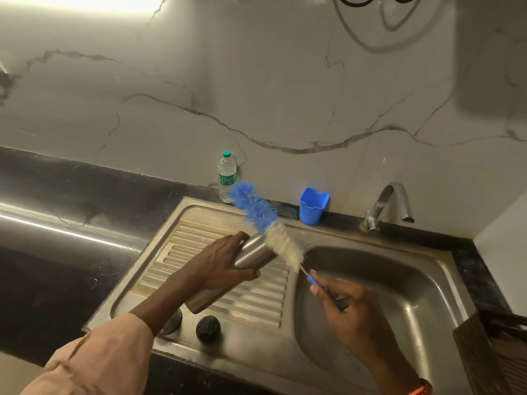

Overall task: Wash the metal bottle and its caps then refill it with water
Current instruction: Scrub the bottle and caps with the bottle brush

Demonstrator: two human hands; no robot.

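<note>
The metal bottle (251, 253) is held tilted above the ribbed drainboard (256, 297) at the left of the sink (399, 295), its open mouth raised toward the far right. It is gripped around the middle of the body by the left hand (219, 263), whose fingers and thumb are curled round it. The bottle brush (265, 223) is pinched by its thin blue handle in the right hand (342, 303); the bristle head lies outside the bottle, across the mouth and pointing to the far left. The bottle is judged to be rigid and light while empty, and its smooth steel wall is likely to be slippery when wet or soapy, so a full wrap around the body (not the rim) is advised. The brush is judged to be soft at the bristles and springy along its wire stem, so it is best guided from close to the stem. The bottle appears as a plain brushed-steel cylinder with a dull sheen and no visible label. Two caps rest on the near edge of the drainboard: a black cap (208, 329), and a metal cap (171, 323) partly hidden by the left forearm. A plastic water bottle (227, 173), a blue cup (312, 206) and the tap (390, 206) stand along the far edge.
</note>
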